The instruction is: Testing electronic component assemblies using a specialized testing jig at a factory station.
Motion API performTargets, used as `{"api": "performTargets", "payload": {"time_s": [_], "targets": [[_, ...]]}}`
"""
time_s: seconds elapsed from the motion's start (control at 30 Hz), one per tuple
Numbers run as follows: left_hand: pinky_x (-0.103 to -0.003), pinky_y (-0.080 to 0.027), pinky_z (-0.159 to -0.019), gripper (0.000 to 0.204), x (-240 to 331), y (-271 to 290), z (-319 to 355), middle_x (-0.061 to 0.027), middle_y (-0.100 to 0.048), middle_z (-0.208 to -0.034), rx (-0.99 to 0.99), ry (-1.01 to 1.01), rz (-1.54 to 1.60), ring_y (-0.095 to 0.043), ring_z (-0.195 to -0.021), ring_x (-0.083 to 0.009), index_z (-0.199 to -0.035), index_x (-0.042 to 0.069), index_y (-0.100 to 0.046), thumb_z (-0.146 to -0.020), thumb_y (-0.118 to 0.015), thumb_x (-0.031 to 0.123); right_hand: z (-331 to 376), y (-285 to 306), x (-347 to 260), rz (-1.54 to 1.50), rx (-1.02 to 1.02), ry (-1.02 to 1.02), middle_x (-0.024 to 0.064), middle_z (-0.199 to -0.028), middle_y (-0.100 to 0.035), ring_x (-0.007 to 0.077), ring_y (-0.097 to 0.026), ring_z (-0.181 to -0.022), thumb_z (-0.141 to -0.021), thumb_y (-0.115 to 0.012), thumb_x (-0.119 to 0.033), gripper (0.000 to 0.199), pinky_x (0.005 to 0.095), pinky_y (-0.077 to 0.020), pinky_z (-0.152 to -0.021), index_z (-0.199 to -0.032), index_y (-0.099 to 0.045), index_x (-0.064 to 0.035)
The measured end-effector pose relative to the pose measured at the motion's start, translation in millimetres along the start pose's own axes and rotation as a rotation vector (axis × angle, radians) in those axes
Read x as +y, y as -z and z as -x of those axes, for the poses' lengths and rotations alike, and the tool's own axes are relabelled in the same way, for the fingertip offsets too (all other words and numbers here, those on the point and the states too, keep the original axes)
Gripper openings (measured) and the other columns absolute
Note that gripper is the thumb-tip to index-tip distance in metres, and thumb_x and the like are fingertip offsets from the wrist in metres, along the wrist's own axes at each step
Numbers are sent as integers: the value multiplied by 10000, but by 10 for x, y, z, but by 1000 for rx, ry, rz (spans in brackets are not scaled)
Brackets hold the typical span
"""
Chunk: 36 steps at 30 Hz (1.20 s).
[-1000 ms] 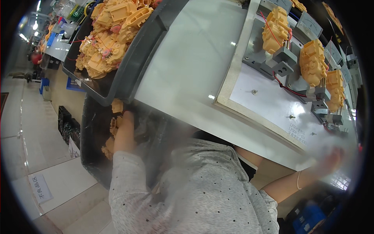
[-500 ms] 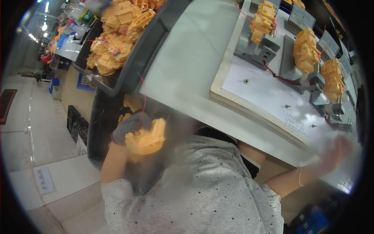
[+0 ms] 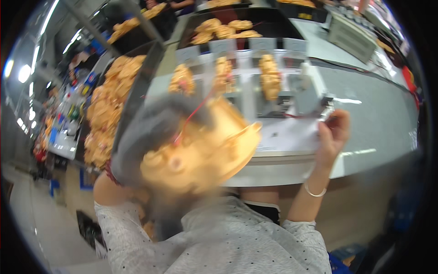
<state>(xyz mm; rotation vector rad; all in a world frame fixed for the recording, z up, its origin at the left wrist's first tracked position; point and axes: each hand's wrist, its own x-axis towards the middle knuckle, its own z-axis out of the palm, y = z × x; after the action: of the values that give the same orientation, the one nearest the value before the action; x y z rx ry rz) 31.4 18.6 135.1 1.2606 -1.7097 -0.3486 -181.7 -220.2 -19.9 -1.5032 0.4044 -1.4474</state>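
My left hand (image 3: 146, 132), in a grey glove, grips a yellow-orange molded plastic part (image 3: 228, 141) with a thin red wire. Held close to the camera, the part is tilted and partly blurred, and it hides some of the table. My bare right hand (image 3: 335, 132) is at the right end of a white board (image 3: 287, 139), with its fingers curled beside the metal end of a fixture (image 3: 326, 106). What lies between those fingertips is hidden. Three similar parts sit upright in fixtures on the board, including one part (image 3: 270, 77) nearest my right hand.
At the left, a dark bin (image 3: 137, 86) is heaped with similar orange parts. Another black tray (image 3: 283, 27) with several parts stands behind the fixtures. A beige boxy device (image 3: 351, 36) sits at the back right of the grey table (image 3: 378, 100).
My left hand has brought the orange part up from above the low dark bin toward the camera. My right hand now appears beside the rightmost fixture. The view has turned and lifted.
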Motion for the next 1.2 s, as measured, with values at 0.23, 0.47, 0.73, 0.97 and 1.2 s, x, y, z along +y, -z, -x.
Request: {"api": "performTargets", "payload": {"time_s": [0.23,0.47,0.73,0.97,1.2], "targets": [[-372,-511,-694,425,-611,-878,-2004,-117,-688,-813,-101,204,-902,-666,-738,-292,-929,87,-688,-877,-540,481,17,0,-153,24,6,-12,-35,-796,-455,17,-368,-622,-727,-638,34,288,164,-281,-525,-968,-503,-49],[-377,-510,-794,528,-986,-1237,-2330,-164,-688,-913,-307,361,-823,-669,-868,-305,-1005,58,-687,-876,-494,532,16,44,-96,15,-10,-30,-24,-783,-470,30,-352,-590,-709,-654,2,280,176,-279,-507,-941,-506,-48],[-397,-535,-748,429,-868,-1479,-2186,-166,-636,-1029,-545,362,-815,-657,-911,-301,-1134,72,-625,-961,-439,417,-38,42,-123,0,-18,5,-24,-790,-466,44,-341,-590,-682,-652,12,301,184,-281,-521,-940,-507,-43],[-363,-503,-601,366,-600,-1387,-1500,-112,-578,-1005,-170,-182,-969,-633,-773,-262,-1118,91,-612,-824,-664,304,90,87,-223,488,55,157,8,-593,-401,92,-360,-535,-738,-681,-19,628,227,-290,-511,-1292,-385,0],[-361,-451,-587,194,-99,-874,-65,-72,-605,-742,-30,-126,-606,-580,-635,-254,-826,71,-661,-671,-741,157,194,221,-98,945,-48,223,20,-561,-464,204,-450,-500,-679,-701,-140,176,343,-311,-559,-631,-533,-115]]}}
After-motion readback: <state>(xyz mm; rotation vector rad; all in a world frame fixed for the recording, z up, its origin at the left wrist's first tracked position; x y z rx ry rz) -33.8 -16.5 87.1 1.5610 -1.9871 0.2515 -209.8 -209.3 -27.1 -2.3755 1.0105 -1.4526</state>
